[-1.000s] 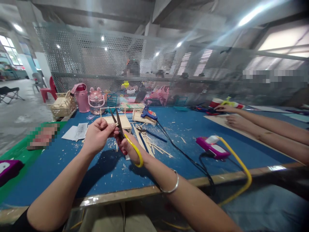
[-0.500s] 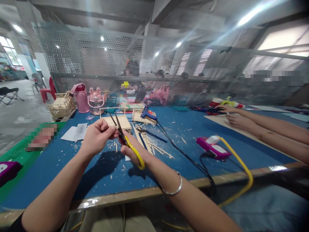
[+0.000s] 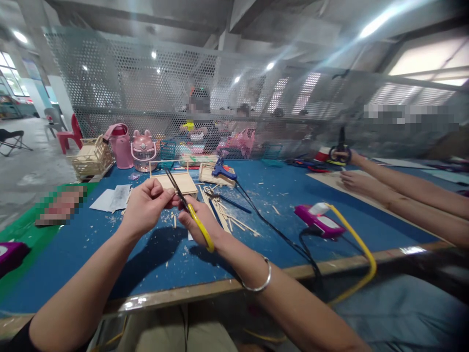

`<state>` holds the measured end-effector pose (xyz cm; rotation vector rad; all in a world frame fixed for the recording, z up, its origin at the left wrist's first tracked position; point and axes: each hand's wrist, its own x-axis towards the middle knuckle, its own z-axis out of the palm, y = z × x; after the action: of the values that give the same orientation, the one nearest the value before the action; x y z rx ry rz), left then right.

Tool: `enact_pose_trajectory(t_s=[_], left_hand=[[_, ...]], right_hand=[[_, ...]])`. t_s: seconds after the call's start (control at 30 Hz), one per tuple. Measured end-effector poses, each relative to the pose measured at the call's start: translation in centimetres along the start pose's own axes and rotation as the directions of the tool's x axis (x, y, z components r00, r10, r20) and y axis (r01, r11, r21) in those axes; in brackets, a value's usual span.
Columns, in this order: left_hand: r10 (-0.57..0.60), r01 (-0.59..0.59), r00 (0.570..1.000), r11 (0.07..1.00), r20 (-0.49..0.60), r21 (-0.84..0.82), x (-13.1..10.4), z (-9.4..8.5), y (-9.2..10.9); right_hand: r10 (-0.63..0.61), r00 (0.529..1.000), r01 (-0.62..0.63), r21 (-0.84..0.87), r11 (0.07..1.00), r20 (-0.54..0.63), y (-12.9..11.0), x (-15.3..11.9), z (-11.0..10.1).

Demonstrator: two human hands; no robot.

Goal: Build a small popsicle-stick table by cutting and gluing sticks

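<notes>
My right hand point(image 3: 198, 222) is wrapped around yellow-handled scissors point(image 3: 201, 228), whose dark blades point up and away, nearly together. My left hand point(image 3: 148, 204) is closed in a pinch right beside the blades; whatever lies between its fingertips is too small to name. Both hands hover above the blue tabletop point(image 3: 154, 274). Just beyond them stands a small wooden frame model point(image 3: 185, 182). Right of it, a blue glue gun point(image 3: 223, 170) rests on another wooden piece. Pliers point(image 3: 230, 201) lie among loose wooden sticks point(image 3: 240, 222).
A purple device point(image 3: 318, 222) with a yellow cable sits on the right. White paper point(image 3: 110, 198), a pink bottle point(image 3: 120, 146) and a wooden crate point(image 3: 91, 156) are at left. At far right, a co-worker's hands point(image 3: 353, 181) work over brown board; one holds dark-handled scissors point(image 3: 340, 152).
The scissor blades in my right hand have closed from apart to nearly together. The co-worker's far hand has raised a pair of scissors. The view has shifted slightly.
</notes>
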<state>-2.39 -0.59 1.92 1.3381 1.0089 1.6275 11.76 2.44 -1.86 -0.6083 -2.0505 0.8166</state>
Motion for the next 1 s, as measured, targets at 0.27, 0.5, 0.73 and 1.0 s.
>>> enact_pose_trajectory(t_s=[0.27, 0.5, 0.73, 1.0], left_hand=[[-0.067, 0.064, 0.997, 0.992, -0.026, -0.106, 0.5, 0.4, -0.5], [-0.094, 0.099, 0.994, 0.993, 0.063, -0.069, 0.3, 0.5, -1.4], [-0.021, 0.021, 0.987, 1.0, 0.161, 0.003, -0.2, 0.6, -2.2], [-0.083, 0.09, 0.975, 0.996, 0.208, -0.025, -0.1, 0.6, -2.3]], right_hand=[[0.306, 0.937, -0.213, 0.417, 0.883, -0.168, 0.1, 1.2, 0.8], [0.255, 0.942, -0.04, 0.678, 0.734, -0.221, 0.3, 1.9, -0.8], [0.238, 0.956, -0.083, 0.621, 0.779, -0.171, -0.1, 1.4, -0.9], [0.265, 0.936, -0.086, 0.582, 0.808, -0.23, 0.0, 1.5, -0.7]])
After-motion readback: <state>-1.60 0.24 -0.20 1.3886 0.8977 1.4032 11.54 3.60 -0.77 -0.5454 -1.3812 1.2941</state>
